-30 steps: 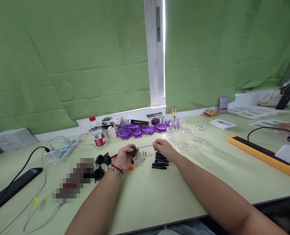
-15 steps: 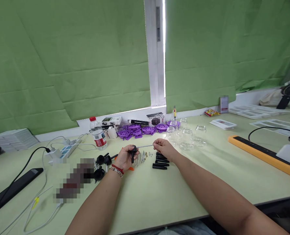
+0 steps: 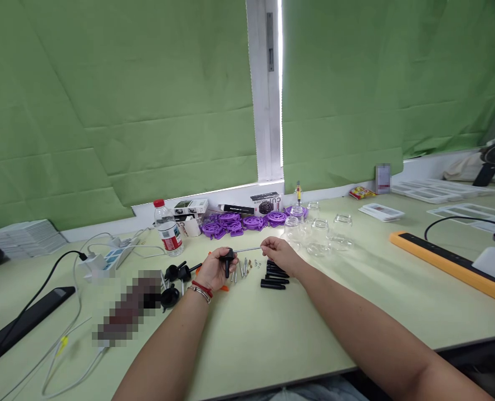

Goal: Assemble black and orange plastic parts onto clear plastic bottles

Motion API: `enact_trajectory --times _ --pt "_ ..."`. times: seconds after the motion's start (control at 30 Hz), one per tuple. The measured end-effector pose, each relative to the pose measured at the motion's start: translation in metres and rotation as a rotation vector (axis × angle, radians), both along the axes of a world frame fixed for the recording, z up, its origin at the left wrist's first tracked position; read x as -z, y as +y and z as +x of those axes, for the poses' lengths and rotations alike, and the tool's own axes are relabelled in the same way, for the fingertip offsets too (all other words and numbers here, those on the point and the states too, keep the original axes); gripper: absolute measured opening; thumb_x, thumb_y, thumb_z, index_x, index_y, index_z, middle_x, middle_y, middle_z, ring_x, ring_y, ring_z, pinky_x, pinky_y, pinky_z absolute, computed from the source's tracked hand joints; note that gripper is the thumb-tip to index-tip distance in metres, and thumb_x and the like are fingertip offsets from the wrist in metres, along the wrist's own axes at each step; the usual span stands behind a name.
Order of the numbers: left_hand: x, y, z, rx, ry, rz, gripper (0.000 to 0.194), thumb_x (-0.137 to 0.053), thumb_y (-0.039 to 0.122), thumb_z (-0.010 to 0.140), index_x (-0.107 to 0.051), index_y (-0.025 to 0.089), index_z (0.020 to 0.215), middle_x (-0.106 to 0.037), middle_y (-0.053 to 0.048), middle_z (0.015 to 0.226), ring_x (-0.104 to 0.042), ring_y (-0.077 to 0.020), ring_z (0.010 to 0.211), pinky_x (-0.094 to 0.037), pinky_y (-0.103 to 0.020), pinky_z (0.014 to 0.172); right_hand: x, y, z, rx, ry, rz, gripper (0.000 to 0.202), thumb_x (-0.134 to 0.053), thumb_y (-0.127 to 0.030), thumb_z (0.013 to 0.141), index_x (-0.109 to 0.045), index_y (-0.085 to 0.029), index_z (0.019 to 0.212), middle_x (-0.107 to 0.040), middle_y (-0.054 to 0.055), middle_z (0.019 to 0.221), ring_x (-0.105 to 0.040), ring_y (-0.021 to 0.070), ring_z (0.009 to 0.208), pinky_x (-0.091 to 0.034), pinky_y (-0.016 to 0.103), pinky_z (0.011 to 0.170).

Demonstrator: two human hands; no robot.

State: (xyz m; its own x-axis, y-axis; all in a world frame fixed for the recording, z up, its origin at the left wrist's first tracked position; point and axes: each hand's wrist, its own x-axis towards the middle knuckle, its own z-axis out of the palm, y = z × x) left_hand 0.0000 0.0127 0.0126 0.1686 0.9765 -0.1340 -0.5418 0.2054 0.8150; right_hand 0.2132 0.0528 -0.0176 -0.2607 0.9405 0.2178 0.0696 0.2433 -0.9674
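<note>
My left hand [image 3: 214,272] is closed around a black plastic part [image 3: 228,257] with a short stem pointing down. From that part a thin metal rod [image 3: 248,250] runs to the right. The fingertips of my right hand [image 3: 278,253] pinch the rod's far end. On the table below lie several metal pins [image 3: 244,267] and some tiny fittings [image 3: 256,264]. Several black tapered tubes [image 3: 273,284] lie under my right hand. Left of my left hand sit several black parts with stems [image 3: 170,296]. An orange piece [image 3: 224,288] shows partly behind my left hand.
Purple plastic pieces [image 3: 254,223] line the back, beside small boxes [image 3: 190,207] and a red-capped bottle [image 3: 168,229]. Clear glass jars [image 3: 318,236] stand behind my right hand. An orange power strip [image 3: 447,267] lies at right; cables [image 3: 78,301] and a black tablet-like slab [image 3: 25,323] lie at left.
Both hands keep the same hold on the black part and the rod. Only a very slight shift of the whole view shows.
</note>
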Motion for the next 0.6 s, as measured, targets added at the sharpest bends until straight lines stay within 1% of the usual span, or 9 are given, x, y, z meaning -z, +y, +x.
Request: enact_trajectory --times 0.07,0.2,0.3,0.47,0.53,0.6 --pt "-0.0010 -0.0007 0.0009 -0.004 0.002 -0.005 0.006 -0.051 0.013 0.069 -0.048 0.015 0.074 -0.057 -0.006 0.067 -0.055 -0.0137 0.054 -0.036 -0.020 0.039 0.0008 0.0002 -0.0005 0.008 -0.026 -0.006 0.024 -0.057 -0.042 0.075 -0.056 -0.019 0.077 -0.058 -0.001 0.069 -0.042 0.0092 0.054 -0.037 0.025 0.056" --pt "-0.0020 -0.0021 0.0021 -0.001 0.001 -0.013 0.008 -0.051 0.012 0.068 -0.047 0.016 0.074 -0.057 -0.006 0.066 -0.055 -0.0140 0.053 -0.036 -0.020 0.039 -0.0003 -0.0001 -0.0009 0.009 -0.056 -0.048 0.033 -0.051 -0.049 0.078 -0.056 -0.017 0.068 -0.057 0.000 0.066 -0.040 0.0089 0.051 -0.036 0.025 0.054" --pt "-0.0024 -0.0025 0.0022 0.006 -0.006 -0.004 0.008 -0.051 0.012 0.069 -0.046 0.016 0.074 -0.057 -0.006 0.066 -0.055 -0.0141 0.054 -0.037 -0.020 0.039 -0.0031 -0.0011 -0.0004 0.001 -0.022 -0.081 0.037 -0.048 -0.051 0.080 -0.058 -0.017 0.070 -0.057 0.001 0.067 -0.041 0.0092 0.052 -0.037 0.025 0.054" --pt "-0.0042 -0.0024 0.0021 -0.005 -0.010 -0.006 0.009 -0.052 0.012 0.069 -0.047 0.016 0.074 -0.057 -0.005 0.067 -0.056 -0.0138 0.054 -0.037 -0.019 0.039 -0.0045 -0.0029 0.0006 -0.013 0.020 -0.047 0.025 -0.055 -0.043 0.077 -0.056 -0.019 0.083 -0.057 0.000 0.069 -0.042 0.0093 0.054 -0.037 0.024 0.055" --pt "-0.0046 -0.0024 0.0021 -0.007 -0.006 -0.013 0.009 -0.052 0.013 0.069 -0.046 0.016 0.074 -0.057 -0.005 0.066 -0.056 -0.0138 0.054 -0.037 -0.020 0.039 -0.0037 -0.0032 0.0005 -0.014 0.018 -0.030 0.022 -0.057 -0.041 0.075 -0.054 -0.019 0.081 -0.057 -0.001 0.067 -0.042 0.0095 0.054 -0.037 0.025 0.056" --pt "-0.0045 -0.0026 0.0021 -0.006 -0.001 -0.016 0.009 -0.052 0.013 0.069 -0.046 0.016 0.074 -0.057 -0.005 0.066 -0.056 -0.0139 0.054 -0.037 -0.020 0.039 -0.0028 -0.0031 0.0003 -0.012 0.004 -0.023 0.022 -0.056 -0.041 0.075 -0.053 -0.019 0.076 -0.056 -0.001 0.066 -0.041 0.0093 0.053 -0.037 0.025 0.056"
